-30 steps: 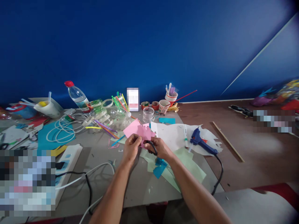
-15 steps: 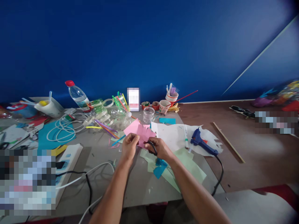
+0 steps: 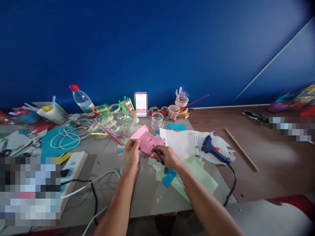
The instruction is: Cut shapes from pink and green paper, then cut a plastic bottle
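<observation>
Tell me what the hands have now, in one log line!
left hand: holding pink paper | right hand: holding black scissors | blue glue gun: lying on white paper

The pink sheet (image 3: pixel 147 141) is matt paper, the bottle (image 3: pixel 83 101) glossy plastic.

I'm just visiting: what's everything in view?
Pink paper: count unclear, pink, centre
Scissors: one, black, centre
White paper: count unclear, white, centre
Green paper: several, green, centre
Blue paper: several, blue, scattered
Glue gun: one, blue, right
Marker: one, white, right
Stick: one, pale, right
Bottle: one, clear, left
Paper cups: several, red and white, back
Power strip: one, white, left
Cables: several, black and white, scattered
Plastic pieces: many, clear, back
Wall: one, blue, back
Left hand: one, holding pink paper
Right hand: one, holding scissors
</observation>
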The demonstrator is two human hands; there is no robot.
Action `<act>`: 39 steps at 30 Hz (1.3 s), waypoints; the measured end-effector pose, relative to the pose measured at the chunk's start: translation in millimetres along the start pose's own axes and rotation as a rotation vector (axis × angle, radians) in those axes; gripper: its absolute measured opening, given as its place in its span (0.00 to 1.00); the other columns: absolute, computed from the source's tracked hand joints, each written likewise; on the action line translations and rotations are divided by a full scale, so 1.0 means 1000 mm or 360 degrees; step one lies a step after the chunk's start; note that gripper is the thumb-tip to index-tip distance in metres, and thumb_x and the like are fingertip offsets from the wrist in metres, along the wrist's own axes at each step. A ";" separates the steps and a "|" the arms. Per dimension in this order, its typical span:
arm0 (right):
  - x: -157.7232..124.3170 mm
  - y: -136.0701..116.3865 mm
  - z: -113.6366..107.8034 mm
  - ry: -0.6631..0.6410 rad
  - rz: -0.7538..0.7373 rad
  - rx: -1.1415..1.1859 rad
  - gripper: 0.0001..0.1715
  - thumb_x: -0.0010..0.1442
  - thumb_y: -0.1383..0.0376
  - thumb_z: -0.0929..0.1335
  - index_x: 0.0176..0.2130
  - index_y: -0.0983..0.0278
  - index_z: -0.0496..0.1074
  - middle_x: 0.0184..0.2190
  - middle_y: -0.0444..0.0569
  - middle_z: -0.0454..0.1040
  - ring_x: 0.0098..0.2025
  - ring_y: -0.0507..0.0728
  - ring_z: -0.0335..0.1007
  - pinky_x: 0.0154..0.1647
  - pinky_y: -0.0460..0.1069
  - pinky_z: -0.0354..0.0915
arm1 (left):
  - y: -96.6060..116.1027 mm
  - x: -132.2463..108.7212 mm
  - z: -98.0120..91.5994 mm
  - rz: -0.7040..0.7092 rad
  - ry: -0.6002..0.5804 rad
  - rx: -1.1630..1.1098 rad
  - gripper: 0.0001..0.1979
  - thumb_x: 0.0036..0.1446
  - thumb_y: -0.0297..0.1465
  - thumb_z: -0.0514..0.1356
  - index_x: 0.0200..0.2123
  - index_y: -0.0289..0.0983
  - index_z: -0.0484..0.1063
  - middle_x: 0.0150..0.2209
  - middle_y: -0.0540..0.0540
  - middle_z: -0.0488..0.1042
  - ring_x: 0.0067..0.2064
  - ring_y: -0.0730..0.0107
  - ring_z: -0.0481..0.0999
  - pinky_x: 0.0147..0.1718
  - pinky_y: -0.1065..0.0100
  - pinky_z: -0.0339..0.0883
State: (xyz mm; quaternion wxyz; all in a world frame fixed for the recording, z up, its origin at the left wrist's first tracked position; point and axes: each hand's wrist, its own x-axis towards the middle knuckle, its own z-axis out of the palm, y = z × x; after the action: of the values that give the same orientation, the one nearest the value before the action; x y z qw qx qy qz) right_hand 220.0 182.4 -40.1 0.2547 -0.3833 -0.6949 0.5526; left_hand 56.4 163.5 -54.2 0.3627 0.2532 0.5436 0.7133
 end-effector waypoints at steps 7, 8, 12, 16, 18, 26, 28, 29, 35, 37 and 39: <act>-0.003 -0.002 0.001 -0.0046 -0.0143 -0.0325 0.18 0.55 0.54 0.69 0.30 0.67 0.72 0.19 0.39 0.59 0.23 0.48 0.50 0.22 0.43 0.51 | 0.003 0.006 -0.003 -0.0057 0.0180 -0.0271 0.19 0.36 0.41 0.69 0.26 0.37 0.66 0.22 0.55 0.68 0.24 0.77 0.68 0.27 0.72 0.62; -0.003 -0.002 0.001 -0.0052 -0.0164 -0.0359 0.17 0.55 0.54 0.69 0.30 0.68 0.73 0.19 0.39 0.60 0.23 0.48 0.50 0.23 0.43 0.51 | 0.003 0.007 -0.003 -0.0060 0.0191 -0.0291 0.19 0.36 0.41 0.70 0.26 0.37 0.66 0.22 0.55 0.69 0.25 0.76 0.69 0.28 0.71 0.64; -0.004 -0.003 0.001 -0.0081 -0.0195 -0.0461 0.16 0.55 0.55 0.70 0.31 0.67 0.74 0.19 0.40 0.63 0.24 0.48 0.53 0.24 0.43 0.53 | 0.004 0.008 -0.004 -0.0052 0.0222 -0.0298 0.19 0.36 0.42 0.70 0.27 0.38 0.66 0.23 0.55 0.70 0.25 0.74 0.71 0.29 0.69 0.66; -0.004 -0.004 0.001 -0.0126 -0.0176 -0.0500 0.15 0.55 0.56 0.71 0.33 0.67 0.75 0.19 0.40 0.64 0.24 0.49 0.56 0.25 0.44 0.54 | 0.006 0.008 -0.005 -0.0042 0.0244 -0.0313 0.19 0.37 0.41 0.69 0.27 0.38 0.65 0.22 0.56 0.70 0.24 0.74 0.71 0.29 0.69 0.67; -0.004 -0.004 0.001 -0.0151 -0.0169 -0.0511 0.15 0.55 0.56 0.71 0.34 0.67 0.75 0.19 0.41 0.65 0.24 0.49 0.57 0.25 0.44 0.54 | 0.005 0.010 -0.006 -0.0028 0.0278 -0.0325 0.19 0.36 0.40 0.70 0.27 0.38 0.66 0.22 0.56 0.70 0.24 0.76 0.71 0.29 0.70 0.66; -0.006 -0.007 0.001 -0.0196 -0.0113 -0.0561 0.14 0.55 0.57 0.71 0.32 0.67 0.75 0.20 0.42 0.68 0.24 0.49 0.57 0.25 0.44 0.53 | -0.002 0.016 -0.010 0.0051 0.0305 -0.0276 0.16 0.37 0.39 0.70 0.26 0.38 0.68 0.23 0.55 0.70 0.25 0.76 0.70 0.29 0.71 0.65; -0.006 -0.007 0.000 -0.0203 -0.0121 -0.0550 0.14 0.55 0.57 0.71 0.32 0.67 0.75 0.21 0.43 0.68 0.24 0.49 0.58 0.25 0.44 0.53 | -0.001 0.016 -0.010 0.0051 0.0309 -0.0278 0.17 0.37 0.39 0.70 0.26 0.38 0.68 0.22 0.55 0.70 0.25 0.76 0.70 0.30 0.71 0.65; -0.005 -0.007 0.000 -0.0200 -0.0127 -0.0546 0.14 0.55 0.57 0.71 0.32 0.67 0.75 0.21 0.43 0.68 0.24 0.49 0.58 0.25 0.44 0.53 | -0.001 0.016 -0.010 0.0046 0.0310 -0.0275 0.17 0.36 0.39 0.70 0.26 0.38 0.68 0.22 0.55 0.71 0.25 0.76 0.71 0.30 0.71 0.65; -0.005 -0.004 0.000 -0.0124 -0.0179 -0.0534 0.14 0.55 0.57 0.71 0.31 0.67 0.75 0.19 0.42 0.66 0.24 0.49 0.57 0.25 0.44 0.53 | 0.009 0.010 -0.008 -0.0089 0.0196 -0.0278 0.19 0.37 0.41 0.70 0.29 0.38 0.68 0.24 0.54 0.72 0.27 0.74 0.73 0.30 0.70 0.66; -0.005 -0.003 0.000 -0.0088 -0.0202 -0.0502 0.15 0.55 0.56 0.70 0.30 0.67 0.74 0.19 0.42 0.65 0.24 0.49 0.56 0.24 0.43 0.53 | 0.012 0.006 -0.007 -0.0173 0.0074 -0.0350 0.19 0.40 0.41 0.70 0.32 0.37 0.70 0.27 0.53 0.74 0.28 0.73 0.74 0.31 0.70 0.67; -0.004 -0.002 0.000 -0.0058 -0.0234 -0.0453 0.16 0.55 0.56 0.69 0.30 0.68 0.74 0.19 0.41 0.64 0.24 0.48 0.55 0.24 0.43 0.53 | 0.013 0.002 -0.004 -0.0277 -0.0056 -0.0512 0.21 0.40 0.42 0.70 0.33 0.37 0.70 0.29 0.51 0.75 0.30 0.72 0.75 0.34 0.68 0.69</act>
State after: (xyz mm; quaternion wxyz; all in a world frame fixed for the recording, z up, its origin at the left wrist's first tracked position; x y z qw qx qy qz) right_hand 222.0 178.6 -38.3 0.2250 -0.3536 -0.7969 0.4352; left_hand 48.9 161.1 -43.1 0.4684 0.1563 0.4358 0.7525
